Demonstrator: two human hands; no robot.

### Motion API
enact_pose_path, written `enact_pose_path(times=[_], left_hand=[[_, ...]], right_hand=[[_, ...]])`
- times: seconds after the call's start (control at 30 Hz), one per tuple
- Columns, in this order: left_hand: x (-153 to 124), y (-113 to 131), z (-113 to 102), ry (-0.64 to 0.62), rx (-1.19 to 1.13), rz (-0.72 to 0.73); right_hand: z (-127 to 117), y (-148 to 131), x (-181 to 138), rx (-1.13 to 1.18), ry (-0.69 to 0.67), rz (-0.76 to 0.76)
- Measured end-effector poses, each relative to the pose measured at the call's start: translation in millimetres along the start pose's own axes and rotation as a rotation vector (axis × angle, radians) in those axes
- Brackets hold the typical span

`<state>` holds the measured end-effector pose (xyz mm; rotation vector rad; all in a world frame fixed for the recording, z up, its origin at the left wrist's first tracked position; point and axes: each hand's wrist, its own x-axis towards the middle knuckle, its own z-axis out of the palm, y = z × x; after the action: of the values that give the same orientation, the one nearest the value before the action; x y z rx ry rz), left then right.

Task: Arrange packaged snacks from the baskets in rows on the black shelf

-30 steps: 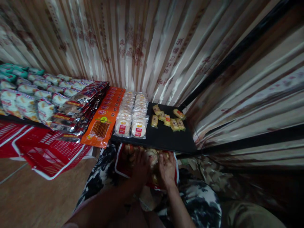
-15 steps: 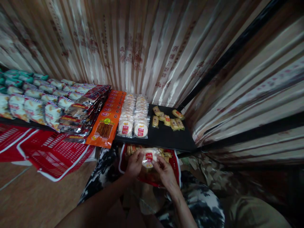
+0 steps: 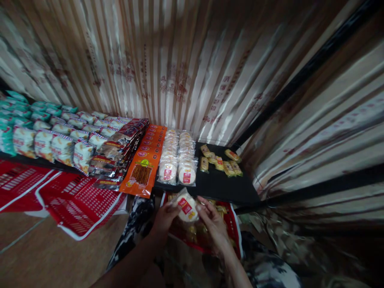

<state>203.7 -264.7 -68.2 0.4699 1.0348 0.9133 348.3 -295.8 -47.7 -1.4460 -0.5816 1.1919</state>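
Note:
A wrapped round white rice cracker (image 3: pixel 188 205) with a red label is held tilted over the red basket. My left hand (image 3: pixel 164 216) pinches its left edge, thumb on the front. My right hand (image 3: pixel 212 219) has its thumb and fingers closed on the right edge of the clear wrapper. Just beyond the hands, two rows of similar wrapped rice crackers (image 3: pixel 187 175) lie overlapped on the black shelf (image 3: pixel 234 191). Below the hands, the red basket (image 3: pixel 239 236) with a white rim contains several small yellow packets, partly hidden by my hands.
Small yellow packets (image 3: pixel 229 169) lie loosely on the shelf's right. To the left are an orange snack bag (image 3: pixel 141 168), stacked dark packets (image 3: pixel 112 164), white packets (image 3: pixel 61 146) and green packets (image 3: pixel 6 134). Another red basket (image 3: pixel 81 204) sits below. Patterned curtain (image 3: pixel 180 60) and black bars (image 3: pixel 288 96) stand behind.
The rice cracker has been turned, so its label now slants. Both hands still have it. The view has shifted, moving the shelf lower and to the right in the picture.

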Motion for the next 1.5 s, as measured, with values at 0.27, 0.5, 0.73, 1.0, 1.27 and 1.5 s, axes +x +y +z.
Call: enact_pose_path(times=[0.27,0.5,0.73,1.0,1.27,1.5], left_hand=[[-12,-20,4,-0.025,-0.301,-0.06],[-8,-18,-27,0.286,0.413,0.564],[-2,19,-32,0.285,1.101,1.038],[33,26,-30,0.329,1.24,1.125],[53,33,-17,0.437,1.213,1.083],[52,39,-11,0.43,1.244,1.031]], right_hand=[[30,27,-12,0.046,-0.096,-0.042],[27,8,4,-0.431,-0.032,-0.306],[60,-17,33,-0.638,-0.108,-0.392],[92,-25,57,-0.775,-0.089,-0.495],[99,-15,69,-0.876,-0.017,-0.748],[65,4,65,-1.024,0.235,-0.901]])
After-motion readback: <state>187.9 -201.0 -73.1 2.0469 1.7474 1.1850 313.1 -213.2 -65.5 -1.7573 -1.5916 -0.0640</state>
